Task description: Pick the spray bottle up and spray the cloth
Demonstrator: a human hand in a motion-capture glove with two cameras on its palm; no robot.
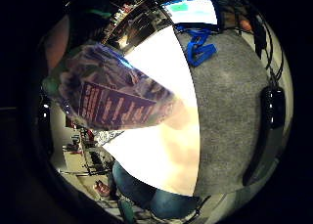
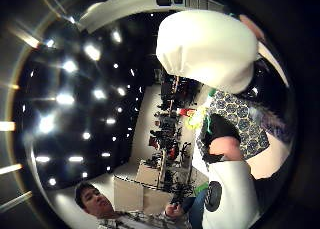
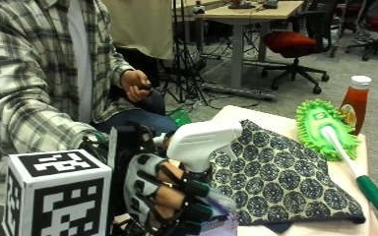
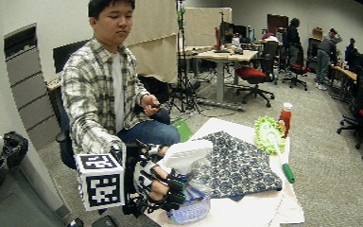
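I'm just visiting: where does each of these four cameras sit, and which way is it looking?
Little finger side palm view: on the palm, facing the spray bottle label and table.
Thumb side palm view: on the palm, facing the bottle's white head and the patterned cloth.
Outside view: beside the table, facing the gloved right hand, whose fingers grip the bottle, and a plaid sleeve.
Wide outside view: further back, showing the seated person.
Both outside views share the green duster.

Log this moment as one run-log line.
phase: bottle gripped | right hand: fingers curled round spray bottle | nozzle: faces patterned cloth | cloth: flat on table | nearby: green duster, ketchup bottle
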